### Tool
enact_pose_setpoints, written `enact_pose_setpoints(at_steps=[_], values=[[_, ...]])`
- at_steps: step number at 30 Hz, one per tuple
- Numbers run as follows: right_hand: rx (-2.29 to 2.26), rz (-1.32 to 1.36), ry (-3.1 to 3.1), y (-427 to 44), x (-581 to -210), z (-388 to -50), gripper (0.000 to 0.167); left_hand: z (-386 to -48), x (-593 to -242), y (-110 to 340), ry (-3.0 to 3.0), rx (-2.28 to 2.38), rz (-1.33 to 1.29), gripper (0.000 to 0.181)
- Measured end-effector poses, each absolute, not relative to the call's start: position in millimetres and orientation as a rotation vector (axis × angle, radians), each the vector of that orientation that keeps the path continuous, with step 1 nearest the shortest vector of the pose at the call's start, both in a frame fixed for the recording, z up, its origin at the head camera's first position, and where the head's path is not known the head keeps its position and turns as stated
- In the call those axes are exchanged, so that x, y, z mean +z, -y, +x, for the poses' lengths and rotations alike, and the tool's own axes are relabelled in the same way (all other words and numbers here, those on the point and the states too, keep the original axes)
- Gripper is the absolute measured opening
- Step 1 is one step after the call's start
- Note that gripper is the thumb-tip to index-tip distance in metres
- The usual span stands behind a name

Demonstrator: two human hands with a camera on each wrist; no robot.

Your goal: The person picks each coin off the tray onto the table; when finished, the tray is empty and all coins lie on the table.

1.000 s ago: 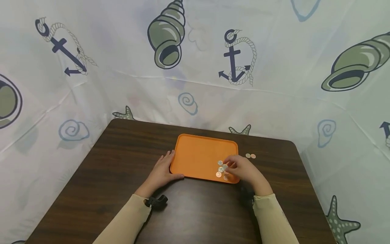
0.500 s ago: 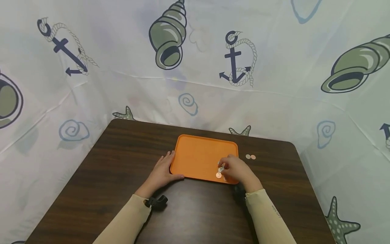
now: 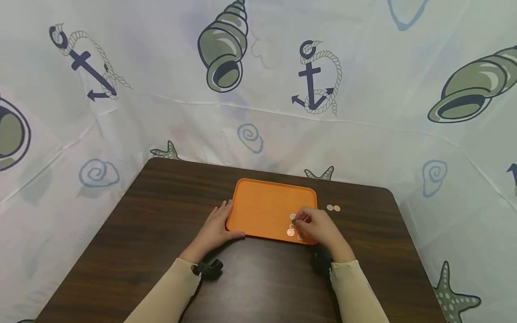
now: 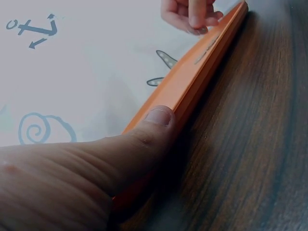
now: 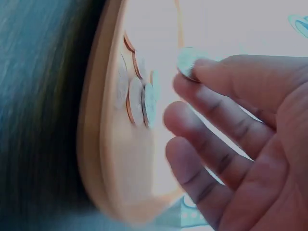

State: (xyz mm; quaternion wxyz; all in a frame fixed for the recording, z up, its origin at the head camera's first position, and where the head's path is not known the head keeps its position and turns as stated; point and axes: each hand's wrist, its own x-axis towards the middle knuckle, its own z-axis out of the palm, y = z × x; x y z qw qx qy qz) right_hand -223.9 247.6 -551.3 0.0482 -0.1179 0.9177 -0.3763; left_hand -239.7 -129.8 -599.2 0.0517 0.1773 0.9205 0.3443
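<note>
Head: tray (image 3: 262, 206), long axis left to right, table (image 3: 169, 202) beyond every edge; left hand (image 3: 212, 231) spread at its left end. Left wrist: thumb (image 4: 153, 126) against tray's near edge. Right wrist: right hand (image 5: 267, 163) pinches coin (image 5: 184, 61) over tray.

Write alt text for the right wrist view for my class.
A person's right grip pinches a silvery coin over an orange tray. Several more coins lie in the tray; a dark, blurred tabletop fills the picture's left side.
</note>
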Motion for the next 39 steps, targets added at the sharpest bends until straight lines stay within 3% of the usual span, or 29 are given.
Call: enact_pose_setpoints(at_steps=[5, 18, 25, 39], values=[[-1.225, -0.239, -2.934, -266.2, -551.7, -221.6, 0.005, -239.7, -599.4, 130.1, -2.799, 1.049, 0.519, 0.130], [-1.820, 0.627, -2.755, -367.2, -563.8, -238.2, 0.031, -238.7, -598.3, 128.6, -2.803, 1.039, 0.536, 0.127], [-1.928, 0.616, -2.372, -394.1, -576.2, -246.8, 0.041, -239.3, -598.6, 128.6, -2.798, 1.044, 0.538, 0.128], [-1.717, 0.552, -2.501, -395.9, -583.5, -251.5, 0.041, -238.1, -599.1, 129.8, -2.789, 1.050, 0.537, 0.128]])
